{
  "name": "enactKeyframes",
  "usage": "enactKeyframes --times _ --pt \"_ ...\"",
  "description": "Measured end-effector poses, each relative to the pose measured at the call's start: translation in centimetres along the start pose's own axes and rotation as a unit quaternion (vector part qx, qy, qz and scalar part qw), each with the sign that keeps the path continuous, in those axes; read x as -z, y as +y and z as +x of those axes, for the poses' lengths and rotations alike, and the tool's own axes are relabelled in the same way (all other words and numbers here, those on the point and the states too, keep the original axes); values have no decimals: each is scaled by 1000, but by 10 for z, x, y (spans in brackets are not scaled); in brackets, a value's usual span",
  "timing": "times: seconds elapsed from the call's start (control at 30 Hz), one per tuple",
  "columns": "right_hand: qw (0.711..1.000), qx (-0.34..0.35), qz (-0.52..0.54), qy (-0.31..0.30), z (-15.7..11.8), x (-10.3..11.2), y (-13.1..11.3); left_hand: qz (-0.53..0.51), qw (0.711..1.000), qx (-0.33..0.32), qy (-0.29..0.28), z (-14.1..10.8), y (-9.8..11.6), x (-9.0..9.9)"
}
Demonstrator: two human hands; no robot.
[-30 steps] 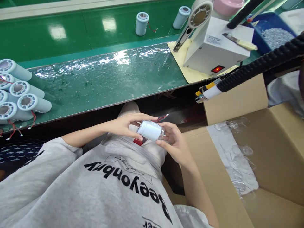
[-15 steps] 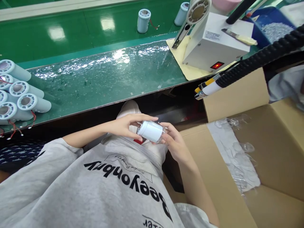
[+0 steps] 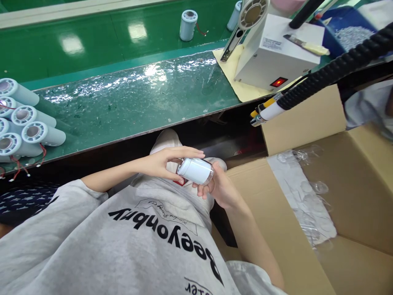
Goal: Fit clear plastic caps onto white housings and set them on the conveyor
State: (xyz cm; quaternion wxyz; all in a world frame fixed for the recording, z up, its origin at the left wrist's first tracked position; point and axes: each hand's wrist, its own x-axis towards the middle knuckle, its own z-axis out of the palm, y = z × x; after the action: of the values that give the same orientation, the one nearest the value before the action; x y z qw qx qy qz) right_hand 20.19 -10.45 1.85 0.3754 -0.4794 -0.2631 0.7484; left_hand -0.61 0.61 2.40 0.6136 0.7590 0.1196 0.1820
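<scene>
A light blue cylinder point(image 3: 196, 171), with a clear plastic cover showing at its right end, lies sideways above my lap. My left hand point(image 3: 162, 162) is closed around its left part, thumb below and fingers above. At the clear end is my right hand point(image 3: 222, 186), its thumb side against the cover and its fingers curled below. Exactly where those fingers touch is partly hidden. A small red patch shows beneath the cylinder by my left thumb.
Several similar cylinders point(image 3: 35, 133) with red wires are stacked on the bench point(image 3: 129, 104) at left. Another cylinder point(image 3: 188, 26) stands farther back. At right are a white machine point(image 3: 276, 53) with a lit red switch, a black flexible hose point(image 3: 331, 69) and a cardboard box point(image 3: 288, 229) holding clear plastic pieces.
My right hand has turned and slid lower on the clear end, its fingers now showing below the cylinder. My left hand keeps its hold; the view has shifted slightly.
</scene>
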Motion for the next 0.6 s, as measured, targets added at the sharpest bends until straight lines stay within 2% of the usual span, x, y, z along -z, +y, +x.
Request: enactKeyframes --times 0.17,0.23,0.3,0.33,0.37,0.43,0.47,0.5,0.53,0.57,0.6 --pt "998 -50 -4 -44 0 2 1 -16 1000 25 2 -1 3 -4" --pt "997 -47 -35 -47 0 4 5 -28 998 52 13 -1 6 -6" --pt "996 27 -89 -7 -1 5 9 -63 994 81 30 -2 8 -8" --pt "987 101 -125 28 -2 6 12 -87 991 95 36 -3 9 -9" --pt "965 191 -169 63 -3 7 13 -113 987 108 39 -3 9 -10" --pt "882 371 -272 100 -5 10 15 -160 977 133 37 -4 9 -10" --pt "837 431 -321 99 -5 12 16 -177 973 144 31 -4 9 -10" --pt "805 465 -358 89 -6 13 15 -187 971 151 22 -4 8 -9" --pt "794 470 -376 81 -7 14 14 -187 971 150 13 -4 8 -8" --pt "808 452 -371 76 -9 14 13 -176 974 141 5 -4 8 -7" --pt "839 417 -342 75 -10 14 12 -157 980 124 -1 -3 8 -5"
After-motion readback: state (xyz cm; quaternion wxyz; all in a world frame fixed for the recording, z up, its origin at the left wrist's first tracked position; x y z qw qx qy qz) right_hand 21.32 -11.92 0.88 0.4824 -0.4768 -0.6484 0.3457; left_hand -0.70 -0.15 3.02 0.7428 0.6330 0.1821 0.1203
